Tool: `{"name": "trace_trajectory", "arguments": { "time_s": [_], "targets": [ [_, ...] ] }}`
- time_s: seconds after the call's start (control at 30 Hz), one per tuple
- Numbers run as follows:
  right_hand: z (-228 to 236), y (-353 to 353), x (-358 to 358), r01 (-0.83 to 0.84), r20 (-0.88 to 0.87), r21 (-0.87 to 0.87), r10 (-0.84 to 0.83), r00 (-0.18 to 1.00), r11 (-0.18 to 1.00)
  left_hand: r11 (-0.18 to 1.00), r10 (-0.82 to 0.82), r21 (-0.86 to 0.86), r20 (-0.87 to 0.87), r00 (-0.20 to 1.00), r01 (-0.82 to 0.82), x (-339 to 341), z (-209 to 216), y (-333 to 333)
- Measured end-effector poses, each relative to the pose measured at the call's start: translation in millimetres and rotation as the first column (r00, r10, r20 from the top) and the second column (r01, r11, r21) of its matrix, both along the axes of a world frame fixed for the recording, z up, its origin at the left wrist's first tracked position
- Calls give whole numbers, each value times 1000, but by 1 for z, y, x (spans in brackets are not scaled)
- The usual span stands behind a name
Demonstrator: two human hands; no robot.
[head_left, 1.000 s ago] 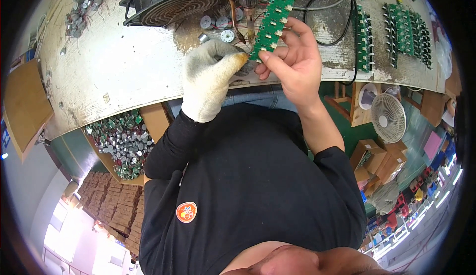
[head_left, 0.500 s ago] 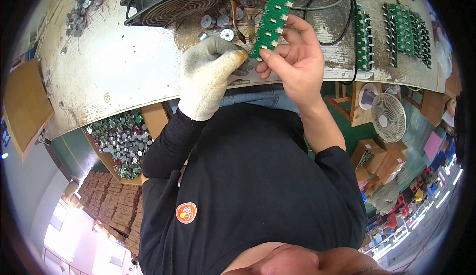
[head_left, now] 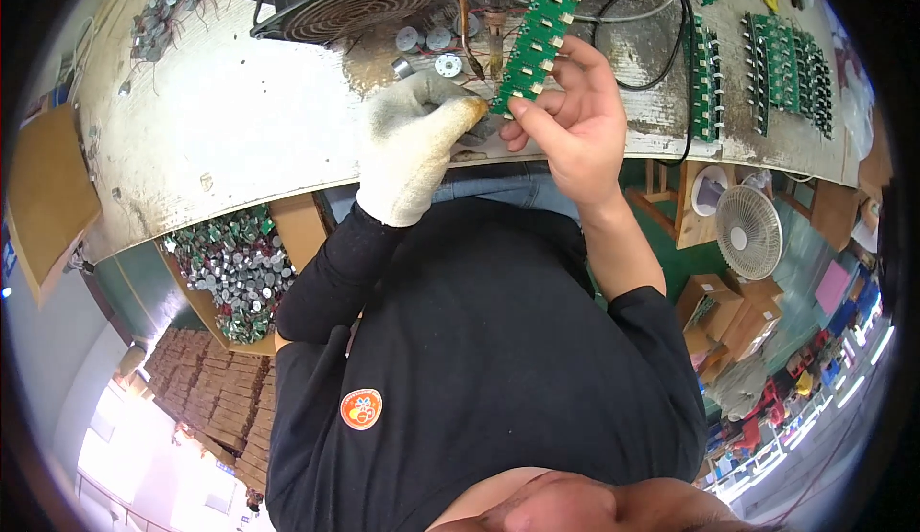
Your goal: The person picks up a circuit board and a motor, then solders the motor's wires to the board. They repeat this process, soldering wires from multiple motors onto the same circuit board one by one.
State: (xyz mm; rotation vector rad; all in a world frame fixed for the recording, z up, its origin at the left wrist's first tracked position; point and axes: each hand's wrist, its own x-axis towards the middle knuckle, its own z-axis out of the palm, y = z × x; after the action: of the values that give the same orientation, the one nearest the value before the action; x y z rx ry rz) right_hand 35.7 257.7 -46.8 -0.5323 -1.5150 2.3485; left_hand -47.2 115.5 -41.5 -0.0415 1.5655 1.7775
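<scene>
My right hand (head_left: pixel 580 120), bare, grips the lower end of a long green circuit board strip (head_left: pixel 544 38) between thumb and fingers. The strip slants up and away, with a row of small pale connectors along its right edge. My left hand (head_left: pixel 407 144) wears a whitish glove with a brown-stained thumb tip. Its thumb and fingers are pinched together right beside the strip's lower end; what they hold, if anything, is hidden. A soldering iron (head_left: pixel 495 29) points down just above the hands, beside a thin metal tube (head_left: pixel 470 38).
Small round motors (head_left: pixel 447 65) lie behind my left hand, near a black fan (head_left: pixel 350 10). More motors with wires (head_left: pixel 158 29) are at the far left. Several circuit boards (head_left: pixel 786 62) stand on the right of the worn table (head_left: pixel 259 120). A filled carton (head_left: pixel 240 278) sits below the left edge.
The whole view has shifted slightly, the table's things appearing a little further right. Both hands keep nearly the same pose, and the board strip stays in my right hand.
</scene>
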Motion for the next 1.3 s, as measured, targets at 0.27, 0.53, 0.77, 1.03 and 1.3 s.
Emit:
{"name": "trace_trajectory", "arguments": {
  "time_s": [0.27,0.53,0.77,1.03,1.3],
  "targets": [
    [-4,-2,40,-75,110,-154,93,990,985,871,-444,-479,-669,596,111,19,9,-30],
    [25,-43,103,-95,119,-166,116,986,982,929,-239,-290,-944,226,-230,66,-2,-24],
    [34,-38,128,77,3,569,-95,995,819,993,-79,-37,-919,387,115,69,43,-26],
    [62,-72,70,-71,-73,-199,57,996,977,938,-104,208,-589,801,275,54,53,-98],
    [44,-125,-23,-212,-86,-317,195,977,924,870,319,453,-215,923,-195,6,34,-147]
  ]
}}
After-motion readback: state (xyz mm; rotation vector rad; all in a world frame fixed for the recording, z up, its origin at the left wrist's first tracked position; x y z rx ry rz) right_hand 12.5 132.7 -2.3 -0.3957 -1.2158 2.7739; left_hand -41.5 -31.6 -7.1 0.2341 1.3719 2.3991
